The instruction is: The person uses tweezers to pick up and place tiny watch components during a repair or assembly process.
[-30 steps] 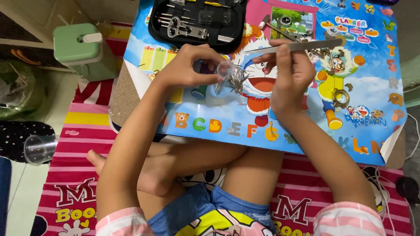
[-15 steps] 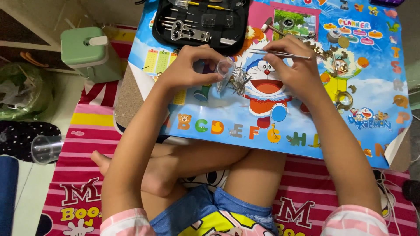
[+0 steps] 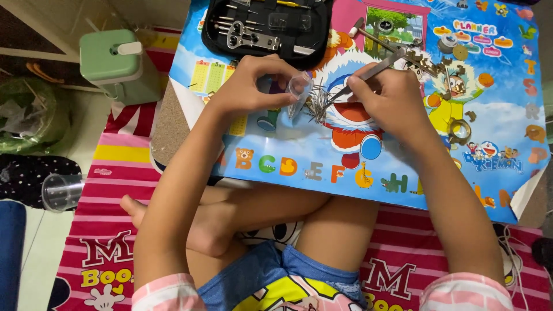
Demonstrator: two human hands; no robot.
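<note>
My left hand [image 3: 250, 86] pinches a small clear plastic bag [image 3: 299, 92] and holds it tilted just above a colourful cartoon mat [image 3: 322, 155]. My right hand [image 3: 391, 98] grips metal tweezers [image 3: 368, 74] whose tips point left into a little heap of thin metal pins [image 3: 318, 103] lying beside the bag's mouth. Both hands rest over the middle of the mat, a few centimetres apart.
A black zip case of small metal tools [image 3: 268, 26] lies open at the mat's far edge. Loose small metal parts and rings [image 3: 446, 52] are scattered at the upper right. A green container [image 3: 118, 63] and a clear cup [image 3: 60, 191] stand on the left. My crossed legs sit below.
The tweezers swung from lying level across the mat to pointing down-left into the pin heap. My left hand tilted the clear bag closer to the pins.
</note>
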